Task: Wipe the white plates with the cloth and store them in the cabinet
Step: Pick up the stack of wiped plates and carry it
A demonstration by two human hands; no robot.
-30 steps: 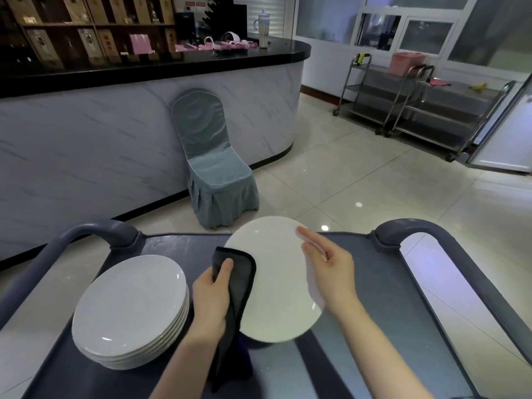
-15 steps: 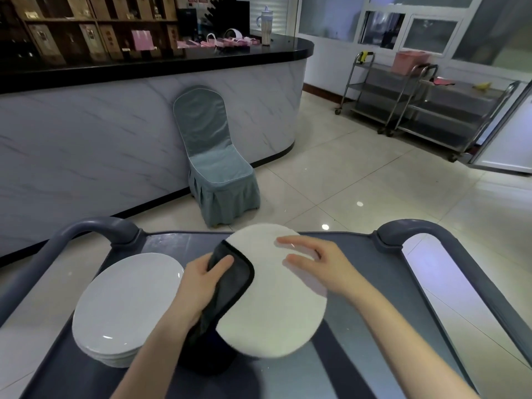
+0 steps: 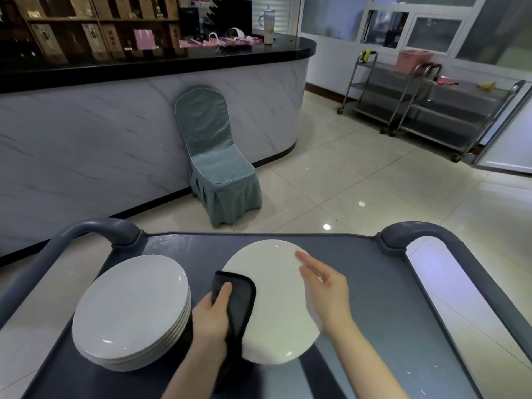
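I hold one white plate (image 3: 276, 298) tilted just above the grey cart top (image 3: 388, 298). My left hand (image 3: 210, 318) grips a dark cloth (image 3: 243, 295) folded over the plate's left edge, thumb on top of the cloth. At the plate's right rim my right hand (image 3: 328, 295) rests with fingers stretched out over the face. A stack of several white plates (image 3: 129, 309) sits on the cart to the left, close to my left wrist. No cabinet is in view.
Curved grey cart handles rise at the far left (image 3: 86, 228) and far right (image 3: 431, 228) corners. Beyond the cart stand a covered blue-grey chair (image 3: 216, 168), a marble-fronted counter (image 3: 115, 125) and steel trolleys (image 3: 426, 110) on the tiled floor.
The plate has turned between my hands. The cloth slid from the plate's upper left down along its left edge, and my right hand shifted toward the right rim.
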